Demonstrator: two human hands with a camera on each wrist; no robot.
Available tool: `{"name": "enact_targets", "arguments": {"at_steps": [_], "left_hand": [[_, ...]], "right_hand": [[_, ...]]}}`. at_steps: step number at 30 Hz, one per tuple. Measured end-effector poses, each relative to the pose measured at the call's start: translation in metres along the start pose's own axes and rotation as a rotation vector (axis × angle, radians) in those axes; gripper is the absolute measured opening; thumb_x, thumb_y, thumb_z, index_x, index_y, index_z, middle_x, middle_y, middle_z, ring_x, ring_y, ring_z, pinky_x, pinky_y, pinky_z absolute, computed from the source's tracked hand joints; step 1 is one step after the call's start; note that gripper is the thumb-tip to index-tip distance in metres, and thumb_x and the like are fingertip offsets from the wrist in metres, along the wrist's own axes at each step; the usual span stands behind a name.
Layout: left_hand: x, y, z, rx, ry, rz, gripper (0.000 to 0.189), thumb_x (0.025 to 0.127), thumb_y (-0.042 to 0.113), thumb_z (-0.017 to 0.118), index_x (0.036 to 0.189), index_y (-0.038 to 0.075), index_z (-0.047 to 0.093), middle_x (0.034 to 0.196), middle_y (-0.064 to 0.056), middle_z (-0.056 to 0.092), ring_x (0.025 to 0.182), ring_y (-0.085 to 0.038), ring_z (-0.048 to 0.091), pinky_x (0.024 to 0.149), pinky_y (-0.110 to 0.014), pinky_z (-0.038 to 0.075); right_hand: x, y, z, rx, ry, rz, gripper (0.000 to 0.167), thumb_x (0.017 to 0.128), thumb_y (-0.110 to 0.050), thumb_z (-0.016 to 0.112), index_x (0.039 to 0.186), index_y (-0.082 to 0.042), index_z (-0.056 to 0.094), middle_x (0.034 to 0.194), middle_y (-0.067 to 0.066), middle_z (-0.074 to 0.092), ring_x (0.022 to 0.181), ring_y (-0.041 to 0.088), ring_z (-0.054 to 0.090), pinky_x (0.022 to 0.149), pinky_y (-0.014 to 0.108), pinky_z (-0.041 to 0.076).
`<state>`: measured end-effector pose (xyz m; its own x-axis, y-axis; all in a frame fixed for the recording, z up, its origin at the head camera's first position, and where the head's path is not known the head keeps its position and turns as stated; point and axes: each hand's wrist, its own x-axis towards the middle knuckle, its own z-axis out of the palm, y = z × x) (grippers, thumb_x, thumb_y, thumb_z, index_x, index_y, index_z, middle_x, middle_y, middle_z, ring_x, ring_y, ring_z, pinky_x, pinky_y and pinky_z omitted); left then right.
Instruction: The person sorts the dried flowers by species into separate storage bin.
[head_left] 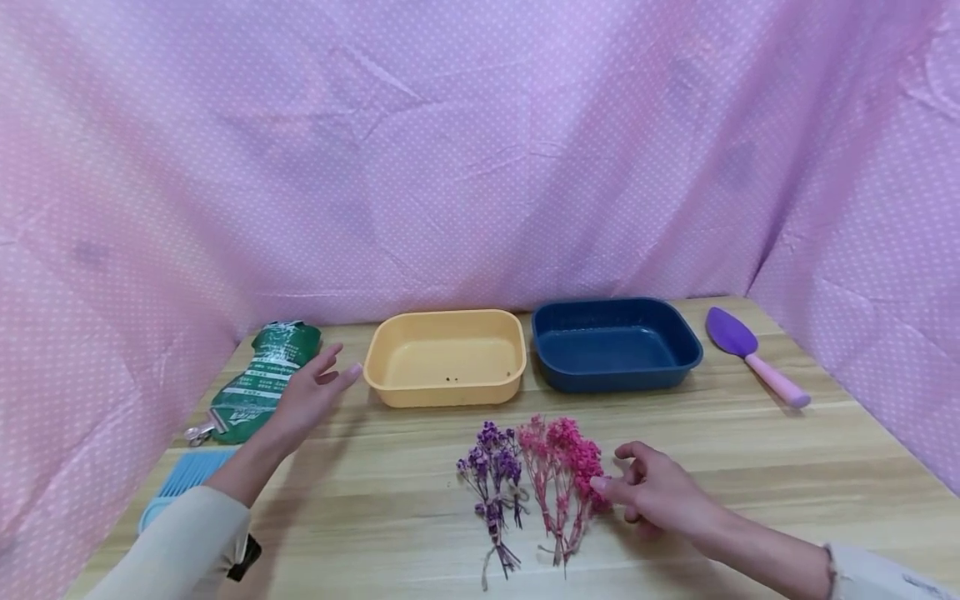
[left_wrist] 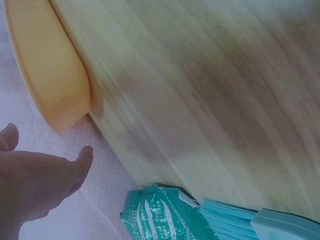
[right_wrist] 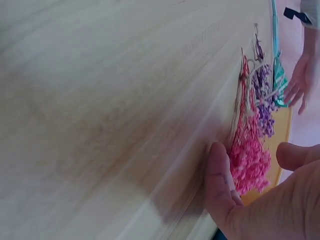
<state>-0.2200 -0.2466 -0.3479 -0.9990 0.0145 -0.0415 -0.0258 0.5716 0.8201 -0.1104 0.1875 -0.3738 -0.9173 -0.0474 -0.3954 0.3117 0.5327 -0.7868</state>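
Pink flowers lie beside right fingers, loosely parted; left fingers spread near green bag.

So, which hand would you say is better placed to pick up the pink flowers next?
Probably the right hand: it is open at the edge of the pink flowers, while the left hand is farther away, by the green bag.

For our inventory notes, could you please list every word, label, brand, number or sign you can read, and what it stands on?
None can be read.
Green bag: white print, too small and blurred to read.
Right sleeve: dark marks at the picture's edge; cannot tell whether they are lettering.
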Motion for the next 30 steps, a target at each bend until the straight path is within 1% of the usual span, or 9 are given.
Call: {"name": "enact_targets", "arguments": {"at_steps": [4,8,10,13,16,20,24,27,30], "left_hand": [[0.004,-0.001,0.0,0.002,0.01,0.008,0.08,0.094,0.045,0.059,0.153,0.007,0.02,0.154,-0.027,0.023,0.136,-0.045,0.032,0.106,-0.053,0.039],[0.008,-0.001,0.0,0.001,-0.008,0.001,0.08,0.095,0.041,0.059,0.154,0.007,0.017,0.154,-0.028,0.022,0.136,-0.045,0.032,0.105,-0.053,0.04],[0.009,-0.002,0.0,-0.002,-0.01,-0.006,0.079,0.095,0.039,0.059,0.154,0.008,0.016,0.154,-0.027,0.022,0.136,-0.045,0.032,0.105,-0.053,0.04],[0.011,-0.001,0.002,-0.012,-0.011,-0.015,0.079,0.096,0.036,0.059,0.154,0.007,0.015,0.154,-0.027,0.021,0.136,-0.045,0.032,0.106,-0.052,0.04],[0.012,-0.001,0.004,-0.025,-0.009,-0.026,0.08,0.096,0.035,0.06,0.154,0.006,0.014,0.154,-0.027,0.022,0.136,-0.045,0.032,0.106,-0.052,0.04],[0.013,-0.001,0.007,-0.041,-0.007,-0.027,0.079,0.095,0.034,0.061,0.154,0.007,0.015,0.153,-0.028,0.023,0.135,-0.045,0.033,0.106,-0.053,0.04],[0.015,-0.004,0.007,-0.052,-0.015,-0.01,0.077,0.095,0.032,0.061,0.155,0.01,0.017,0.152,-0.028,0.025,0.134,-0.046,0.035,0.105,-0.052,0.041],[0.017,-0.007,0.008,-0.072,-0.031,0.008,0.076,0.095,0.028,0.062,0.155,0.012,0.018,0.152,-0.028,0.026,0.133,-0.046,0.036,0.104,-0.051,0.042],[0.019,-0.009,0.01,-0.098,-0.047,0.034,0.072,0.096,0.023,0.062,0.154,0.011,0.021,0.151,-0.028,0.028,0.133,-0.045,0.037,0.102,-0.047,0.045]], "right_hand": [[0.003,-0.003,0.008,-0.09,-0.002,-0.044,0.075,0.078,-0.041,0.079,0.125,0.006,0.044,0.083,0.009,0.055,0.06,0.02,0.053,0.05,0.032,0.048],[0.007,-0.006,0.01,-0.221,0.024,-0.1,0.076,0.075,-0.044,0.08,0.122,0.005,0.046,0.089,0.007,0.057,0.071,0.018,0.053,0.059,0.032,0.048],[0.009,-0.007,0.011,-0.266,0.031,-0.129,0.075,0.074,-0.043,0.08,0.121,0.005,0.047,0.086,0.007,0.057,0.073,0.018,0.052,0.06,0.031,0.046],[0.011,-0.007,0.01,-0.304,0.03,-0.161,0.068,0.075,-0.036,0.081,0.118,0.005,0.047,0.079,0.007,0.054,0.068,0.019,0.05,0.056,0.03,0.042],[0.013,-0.007,0.008,-0.338,0.033,-0.168,0.064,0.075,-0.031,0.082,0.116,0.004,0.047,0.079,0.007,0.054,0.068,0.019,0.05,0.055,0.03,0.042],[0.016,-0.006,0.007,-0.371,0.034,-0.167,0.071,0.075,-0.038,0.081,0.12,0.005,0.047,0.088,0.007,0.056,0.076,0.019,0.052,0.062,0.032,0.047],[0.017,-0.006,0.008,-0.427,0.037,-0.199,0.075,0.075,-0.044,0.08,0.122,0.003,0.046,0.094,0.007,0.058,0.082,0.019,0.054,0.067,0.037,0.051],[0.017,-0.006,0.009,-0.446,0.051,-0.222,0.067,0.077,-0.029,0.079,0.125,0.004,0.046,0.102,0.012,0.061,0.091,0.022,0.058,0.075,0.042,0.054],[0.016,-0.006,0.007,-0.436,0.068,-0.237,0.067,0.074,-0.007,0.075,0.129,0.01,0.043,0.115,0.022,0.06,0.106,0.03,0.058,0.086,0.048,0.054]]}}
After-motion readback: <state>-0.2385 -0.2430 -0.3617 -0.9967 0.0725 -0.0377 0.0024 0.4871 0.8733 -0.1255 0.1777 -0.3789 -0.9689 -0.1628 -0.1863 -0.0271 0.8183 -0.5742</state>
